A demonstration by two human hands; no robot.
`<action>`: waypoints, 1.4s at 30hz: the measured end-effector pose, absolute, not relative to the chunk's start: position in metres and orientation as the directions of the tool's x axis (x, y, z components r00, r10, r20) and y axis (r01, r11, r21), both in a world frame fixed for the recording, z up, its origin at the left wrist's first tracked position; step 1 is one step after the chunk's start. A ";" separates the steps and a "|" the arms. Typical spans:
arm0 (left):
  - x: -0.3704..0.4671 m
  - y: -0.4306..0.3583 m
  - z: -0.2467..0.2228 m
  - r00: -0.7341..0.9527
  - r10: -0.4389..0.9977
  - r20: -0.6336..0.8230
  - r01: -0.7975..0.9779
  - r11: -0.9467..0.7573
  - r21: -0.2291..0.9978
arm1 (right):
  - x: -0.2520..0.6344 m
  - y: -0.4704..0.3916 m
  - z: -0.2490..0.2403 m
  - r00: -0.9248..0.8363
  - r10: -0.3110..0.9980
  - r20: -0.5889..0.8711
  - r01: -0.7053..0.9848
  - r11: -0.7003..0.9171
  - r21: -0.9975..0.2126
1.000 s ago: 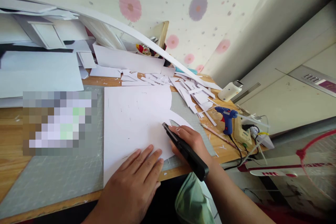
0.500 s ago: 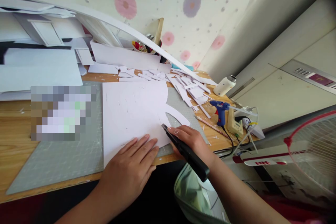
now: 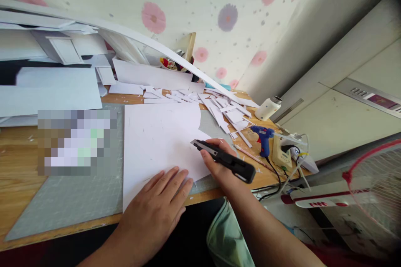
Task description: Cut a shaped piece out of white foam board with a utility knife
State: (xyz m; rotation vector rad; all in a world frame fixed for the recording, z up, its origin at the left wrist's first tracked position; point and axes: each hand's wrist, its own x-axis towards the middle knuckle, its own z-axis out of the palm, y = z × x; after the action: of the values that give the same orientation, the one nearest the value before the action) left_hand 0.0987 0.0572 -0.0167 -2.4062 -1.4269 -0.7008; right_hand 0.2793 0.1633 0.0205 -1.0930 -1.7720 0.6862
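A white foam board sheet (image 3: 156,137) with a curved cut on its right side lies on the grey cutting mat (image 3: 87,196). Flat on its lower part rests my left hand (image 3: 163,200), fingers stretched out. My right hand (image 3: 221,164) grips a black utility knife (image 3: 232,162), its blade tip pointing left over the right part of the sheet. Whether the blade touches the sheet I cannot tell. Short dark marks dot the sheet's surface.
White offcuts (image 3: 225,110) are heaped behind the mat. A blue glue gun (image 3: 263,137), a power strip (image 3: 281,150) and a white bottle (image 3: 267,108) stand at the right. Stacked white boards (image 3: 56,91) fill the back left. A racket-like red rim (image 3: 360,162) is at far right.
My right hand has turned the knife flatter and shifted it slightly up and right, covering the curved strip at the sheet's edge. The left hand still lies on the sheet.
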 end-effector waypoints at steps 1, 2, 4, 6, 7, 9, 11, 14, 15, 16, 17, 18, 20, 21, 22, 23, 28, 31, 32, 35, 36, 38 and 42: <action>0.099 0.057 -0.017 0.406 0.747 0.526 0.874 -0.486 0.015 | 0.276 0.165 0.019 -0.199 0.887 0.417 0.397 0.462 -0.793; 0.098 0.058 -0.017 0.411 0.742 0.530 0.873 -0.488 0.006 | 0.273 0.166 0.017 -0.214 0.878 0.428 0.406 0.478 -0.779; 0.098 0.058 -0.017 0.419 0.734 0.535 0.872 -0.490 -0.011 | 0.271 0.167 0.014 -0.232 0.857 0.460 0.414 0.515 -0.750; 0.097 0.059 -0.015 0.422 0.728 0.540 0.872 -0.490 -0.021 | 0.271 0.168 0.010 -0.231 0.839 0.492 0.421 0.542 -0.727; 0.097 0.059 -0.015 0.421 0.724 0.545 0.871 -0.490 -0.022 | 0.271 0.169 0.009 -0.235 0.833 0.501 0.420 0.552 -0.720; 0.096 0.059 -0.016 0.423 0.713 0.559 0.868 -0.496 -0.024 | 0.272 0.170 0.006 -0.253 0.821 0.512 0.409 0.571 -0.712; 0.097 0.059 -0.019 0.418 0.710 0.567 0.865 -0.501 -0.010 | 0.272 0.171 0.005 -0.283 0.815 0.506 0.407 0.580 -0.706; 0.098 0.058 -0.023 0.366 0.728 0.580 0.873 -0.484 0.057 | 0.273 0.173 0.004 -0.310 0.810 0.498 0.427 0.586 -0.689; 0.098 0.058 -0.024 0.354 0.729 0.586 0.875 -0.479 0.069 | 0.273 0.173 0.004 -0.309 0.808 0.501 0.430 0.589 -0.684; 0.098 0.059 -0.024 0.354 0.725 0.591 0.874 -0.481 0.065 | 0.273 0.173 0.003 -0.304 0.805 0.508 0.431 0.592 -0.680; 0.097 0.059 -0.023 0.370 0.718 0.590 0.872 -0.488 0.047 | 0.273 0.174 0.002 -0.300 0.803 0.515 0.430 0.596 -0.678; 0.096 0.060 -0.021 0.392 0.709 0.586 0.868 -0.497 0.020 | 0.273 0.174 0.001 -0.299 0.800 0.520 0.429 0.599 -0.676; 0.094 0.061 -0.017 0.425 0.696 0.578 0.861 -0.507 -0.022 | 0.273 0.174 0.000 -0.308 0.793 0.525 0.428 0.609 -0.668; 0.093 0.061 -0.016 0.431 0.694 0.577 0.861 -0.508 -0.032 | 0.273 0.174 0.000 -0.315 0.788 0.529 0.429 0.616 -0.661; 0.092 0.062 -0.014 0.431 0.694 0.577 0.862 -0.506 -0.035 | 0.273 0.174 0.000 -0.325 0.781 0.534 0.430 0.624 -0.652; 0.092 0.062 -0.013 0.428 0.696 0.577 0.863 -0.503 -0.033 | 0.273 0.174 0.000 -0.335 0.771 0.541 0.429 0.636 -0.641; 0.095 0.060 -0.012 0.400 0.714 0.574 0.869 -0.494 0.008 | 0.274 0.172 0.006 -0.409 0.711 0.572 0.436 0.703 -0.562; 0.098 0.060 -0.010 0.378 0.732 0.566 0.876 -0.481 0.037 | 0.277 0.171 0.011 -0.442 0.701 0.560 0.455 0.713 -0.533; 0.099 0.060 -0.009 0.376 0.739 0.559 0.876 -0.479 0.045 | 0.278 0.170 0.012 -0.451 0.697 0.557 0.460 0.717 -0.524; 0.099 0.059 -0.008 0.370 0.761 0.533 0.878 -0.474 0.067 | 0.283 0.166 0.015 -0.486 0.677 0.552 0.469 0.735 -0.489; 0.099 0.059 -0.008 0.368 0.766 0.527 0.879 -0.472 0.072 | 0.285 0.165 0.016 -0.496 0.671 0.552 0.470 0.742 -0.479; 0.099 0.058 -0.010 0.363 0.771 0.523 0.879 -0.470 0.084 | 0.289 0.160 0.017 -0.515 0.658 0.549 0.465 0.752 -0.467; 0.100 0.057 -0.013 0.346 0.785 0.515 0.881 -0.460 0.109 | 0.299 0.149 0.018 -0.536 0.639 0.551 0.440 0.769 -0.464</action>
State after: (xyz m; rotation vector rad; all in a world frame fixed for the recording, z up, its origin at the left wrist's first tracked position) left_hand 0.1001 0.0572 -0.0132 -2.4169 -1.5161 -0.7620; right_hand 0.2992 0.1486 0.0178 -0.8006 -2.2245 0.3493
